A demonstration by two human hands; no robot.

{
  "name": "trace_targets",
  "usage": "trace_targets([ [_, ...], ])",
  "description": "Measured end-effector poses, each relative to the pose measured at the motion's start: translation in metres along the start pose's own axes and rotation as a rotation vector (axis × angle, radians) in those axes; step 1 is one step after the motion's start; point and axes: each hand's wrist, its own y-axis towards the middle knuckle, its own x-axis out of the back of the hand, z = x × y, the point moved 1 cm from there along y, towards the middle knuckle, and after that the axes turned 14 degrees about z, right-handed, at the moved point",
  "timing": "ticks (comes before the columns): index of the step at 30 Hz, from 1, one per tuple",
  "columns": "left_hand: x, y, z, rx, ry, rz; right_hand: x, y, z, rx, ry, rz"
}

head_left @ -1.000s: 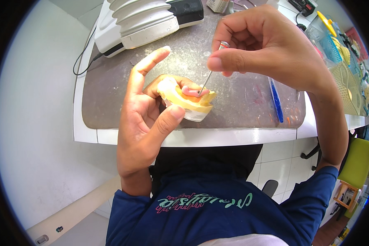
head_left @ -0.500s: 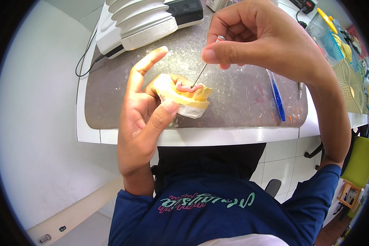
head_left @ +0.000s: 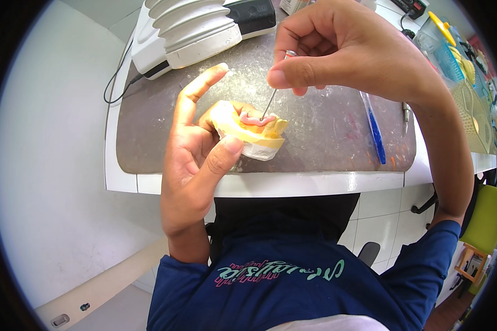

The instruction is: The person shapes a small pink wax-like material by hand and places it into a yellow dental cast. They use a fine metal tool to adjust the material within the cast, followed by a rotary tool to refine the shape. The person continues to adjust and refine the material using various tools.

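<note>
The left hand (head_left: 196,160) cradles a yellow plaster dental cast (head_left: 248,132), clamped between the thumb below and the fingers behind, with the forefinger sticking up free. The cast is chalky and blocky, with a paler white base and a smooth pink wax rim (head_left: 258,119) curving along its top. It is held just above the near edge of the counter (head_left: 326,132), its long axis running left to right and its pink arch facing up.

The right hand (head_left: 342,55) pinches a thin metal instrument (head_left: 270,102) between thumb and bent fingers, closed tight on its upper end. The shaft slants down and to the left from the hand, and its tip meets the pink wax. The handle is mostly hidden inside the hand.

The counter is mottled grey-brown stone, dusty, with a white edge. Right of the cast lies a blue pen-like tool (head_left: 374,129). Behind the cast sits a white ribbed machine (head_left: 190,30), cut off at the top.
</note>
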Motion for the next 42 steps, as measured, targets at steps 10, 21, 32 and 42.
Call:
trace_targets([
  [10,0.005,-0.001,0.005,-0.032,-0.034,0.033,0.004,0.004,0.002,0.041,-0.078,0.069],
  [21,0.005,0.000,0.002,-0.024,-0.025,0.066,-0.027,0.011,-0.009,0.253,-0.121,-0.248],
  [32,0.003,0.000,0.005,-0.060,-0.042,0.060,-0.018,0.008,-0.022,0.001,0.059,-0.061],
  [42,0.003,0.000,0.006,-0.041,-0.027,0.027,-0.007,-0.005,-0.010,0.100,0.044,-0.090],
])
